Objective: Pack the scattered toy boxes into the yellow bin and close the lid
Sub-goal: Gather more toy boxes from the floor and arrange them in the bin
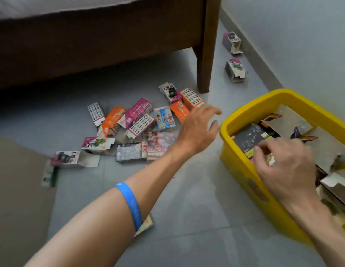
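The yellow bin (243,168) stands open on the floor at the right, with several boxes inside. My right hand (283,168) reaches into it, fingers curled on a dark toy box (248,138) near the bin's left wall. My left hand (198,126) hovers open above the floor just left of the bin, fingers spread, holding nothing. Several toy boxes lie scattered on the grey floor, among them an orange box (112,120), a pink box (139,110) and a blue box (165,118). Two more boxes (235,69) sit by the wall beyond the bed leg. No lid is in view.
A wooden bed frame (90,41) with a leg (204,54) stands behind the pile. The wall (303,45) runs along the right behind the bin. A brown cardboard sheet (19,199) lies at the lower left. A small card (145,225) lies under my left forearm.
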### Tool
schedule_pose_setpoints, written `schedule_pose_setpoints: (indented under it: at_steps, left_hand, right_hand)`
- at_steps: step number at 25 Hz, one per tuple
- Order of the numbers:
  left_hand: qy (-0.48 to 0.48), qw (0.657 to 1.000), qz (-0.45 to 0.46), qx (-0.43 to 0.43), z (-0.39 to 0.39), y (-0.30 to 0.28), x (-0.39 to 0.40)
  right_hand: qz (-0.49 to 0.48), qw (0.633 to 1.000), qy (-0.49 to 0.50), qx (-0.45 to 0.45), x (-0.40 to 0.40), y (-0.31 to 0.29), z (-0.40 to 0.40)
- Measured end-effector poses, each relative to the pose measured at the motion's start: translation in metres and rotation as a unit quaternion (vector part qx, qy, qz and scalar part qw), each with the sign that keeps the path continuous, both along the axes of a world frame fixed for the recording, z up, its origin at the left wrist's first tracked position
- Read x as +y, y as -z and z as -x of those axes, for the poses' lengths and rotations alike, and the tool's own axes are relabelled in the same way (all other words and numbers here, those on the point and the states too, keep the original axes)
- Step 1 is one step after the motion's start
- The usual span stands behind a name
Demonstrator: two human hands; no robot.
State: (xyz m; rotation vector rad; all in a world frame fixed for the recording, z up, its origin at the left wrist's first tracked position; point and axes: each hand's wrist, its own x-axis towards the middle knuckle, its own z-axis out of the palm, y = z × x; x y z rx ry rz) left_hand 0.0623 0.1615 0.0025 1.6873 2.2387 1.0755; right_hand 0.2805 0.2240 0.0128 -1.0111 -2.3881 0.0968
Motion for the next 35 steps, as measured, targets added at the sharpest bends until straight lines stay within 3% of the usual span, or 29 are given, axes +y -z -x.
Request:
schedule_pose_setpoints:
  at_steps: [1, 3, 6, 9, 13, 17, 20, 23, 25, 27, 29, 30, 32, 35]
  left_hand:
    - [-0.067, 0.998, 0.010, -0.001, 0.021, 0.007, -0.022]
    - [-0.124, 0.984, 0.130, 0.005, 0.065, 0.024, -0.071]
    - [-0.152, 0.937, 0.314, -0.005, 0.109, 0.050, -0.155]
    - [-0.165, 0.910, 0.381, -0.009, 0.123, 0.070, -0.220]
    - [-0.178, 0.904, 0.388, 0.007, 0.133, 0.084, -0.248]
    - [-0.202, 0.923, 0.323, 0.062, 0.158, 0.090, -0.245]
    - [-0.121, 0.909, 0.389, 0.087, 0.175, 0.106, -0.224]
    - [-0.107, 0.870, 0.473, 0.083, 0.181, 0.124, -0.199]
    - [-0.122, 0.856, 0.490, 0.110, 0.177, 0.133, -0.190]
    - [-0.128, 0.868, 0.480, 0.027, 0.174, 0.131, -0.192]
    - [-0.131, 0.880, 0.392, -0.233, 0.179, 0.116, -0.199]
    - [-0.129, 0.860, 0.338, -0.359, 0.183, 0.103, -0.205]
    - [-0.112, 0.801, 0.252, -0.532, 0.190, 0.072, -0.212]
    - [-0.045, 0.752, 0.177, -0.633, 0.179, 0.023, -0.184]
  right_hand:
    - [-0.003, 0.997, -0.071, 0.032, -0.021, -0.002, 0.020]
    - [0.036, 0.976, -0.214, 0.033, -0.065, 0.009, 0.058]
    - [0.169, 0.897, -0.379, -0.149, -0.133, 0.054, 0.093]
    - [0.219, 0.785, -0.478, -0.329, -0.189, 0.109, 0.112]
    - [0.194, 0.738, -0.540, -0.356, -0.223, 0.153, 0.136]
    - [0.225, 0.770, -0.500, -0.327, -0.209, 0.156, 0.149]
    - [0.345, 0.790, -0.432, -0.266, -0.174, 0.133, 0.151]
    - [0.479, 0.799, -0.335, -0.139, -0.138, 0.089, 0.145]
    - [0.583, 0.778, -0.235, -0.024, -0.119, 0.059, 0.141]
    - [0.651, 0.743, -0.134, 0.082, -0.103, 0.033, 0.141]
    - [0.679, 0.714, -0.056, 0.159, -0.089, 0.014, 0.142]
    - [0.691, 0.699, -0.023, 0.181, -0.083, 0.007, 0.142]
    - [0.720, 0.656, 0.014, 0.226, -0.070, -0.005, 0.137]
    - [0.731, 0.628, -0.021, 0.265, -0.047, -0.025, 0.115]
